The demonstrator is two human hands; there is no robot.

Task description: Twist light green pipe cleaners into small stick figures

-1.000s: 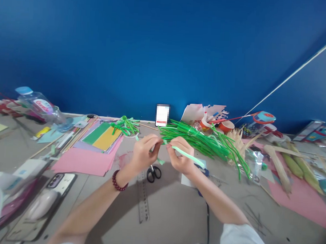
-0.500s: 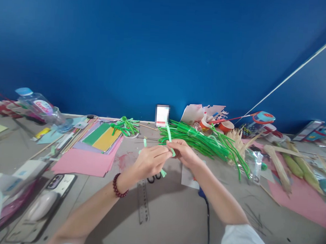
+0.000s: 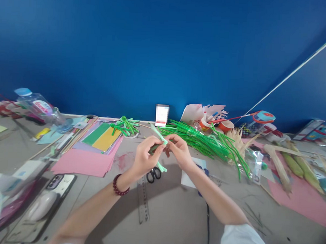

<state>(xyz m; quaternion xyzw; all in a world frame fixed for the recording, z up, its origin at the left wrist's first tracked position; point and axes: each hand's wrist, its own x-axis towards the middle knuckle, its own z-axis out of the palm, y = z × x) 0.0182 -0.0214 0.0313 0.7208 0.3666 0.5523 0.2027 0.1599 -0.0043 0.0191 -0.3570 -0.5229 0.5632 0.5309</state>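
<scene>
My left hand, with a dark red bead bracelet on its wrist, pinches a light green pipe cleaner in front of me. A folded or bent part of it shows by the thumb tip, and one end sticks up and away to the left. My right hand is closed at the same spot, its fingertips meeting the pipe cleaner. Another light green end hangs out below the left hand; whether it belongs to the same piece is hidden. Black-handled scissors and a clear ruler lie beneath.
A lit phone leans on the blue wall. Behind my right hand lies a bundle of green pipe cleaners. Pink paper and a phone with a mouse on it are left; corn husks are right.
My left hand has turned and shifted slightly left and up, showing its thumb. The pipe cleaner now tilts left instead of standing nearly upright. My right hand has drawn slightly up and left.
</scene>
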